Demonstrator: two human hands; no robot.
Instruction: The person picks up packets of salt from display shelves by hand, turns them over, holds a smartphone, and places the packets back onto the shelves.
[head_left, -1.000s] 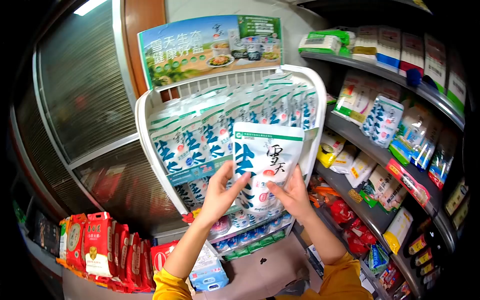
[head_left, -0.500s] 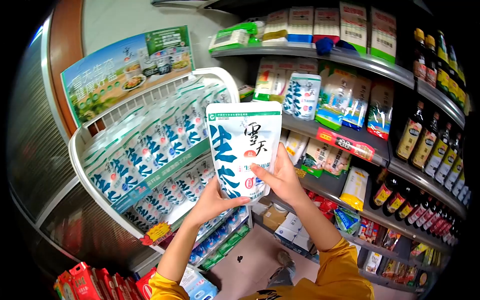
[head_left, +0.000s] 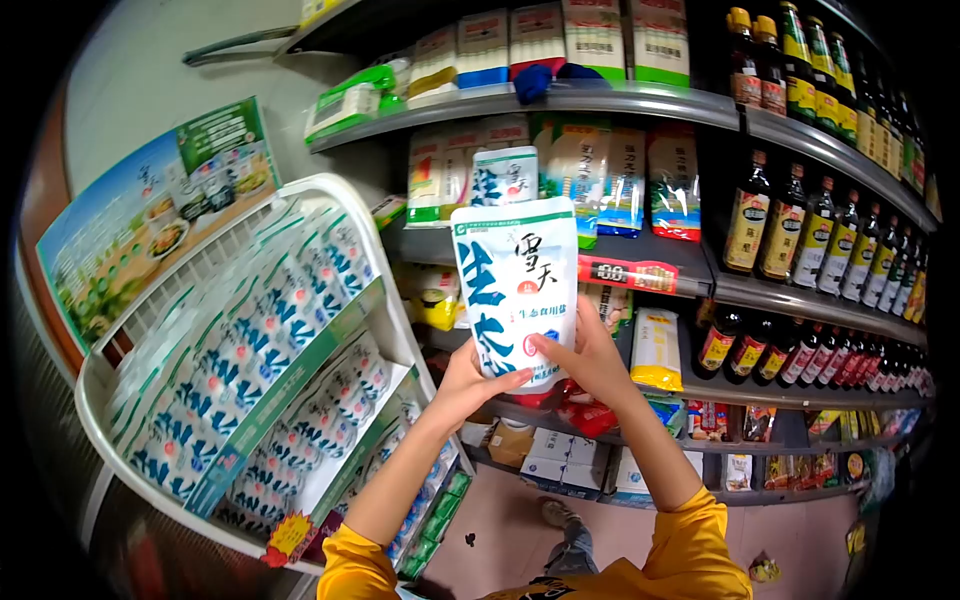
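A white bag of salt [head_left: 517, 290] with a green top band and large blue characters is held upright in front of me, its printed face towards me. My left hand [head_left: 468, 385] grips its lower left edge, thumb lying across the front at the bottom. At the lower right, my right hand [head_left: 592, 358] is closed on the bag, thumb pressed to the front. The fingers behind the bag are hidden. Just beyond it, a similar salt bag [head_left: 508, 172] stands on the middle shelf, partly covered by the held one.
To the left, a white display rack [head_left: 368, 225] holds rows of matching bags under a printed sign [head_left: 160, 195]. Grey shelves [head_left: 640, 100] carry noodle packs and sauce bottles [head_left: 750, 220]. Below the shelves, boxes [head_left: 565, 460] rest near the pinkish floor [head_left: 505, 530].
The view has swung right, so the rack and shelves sit further left. The bag now appears nearer the shelf, in front of the similar bag. Both hands keep their hold.
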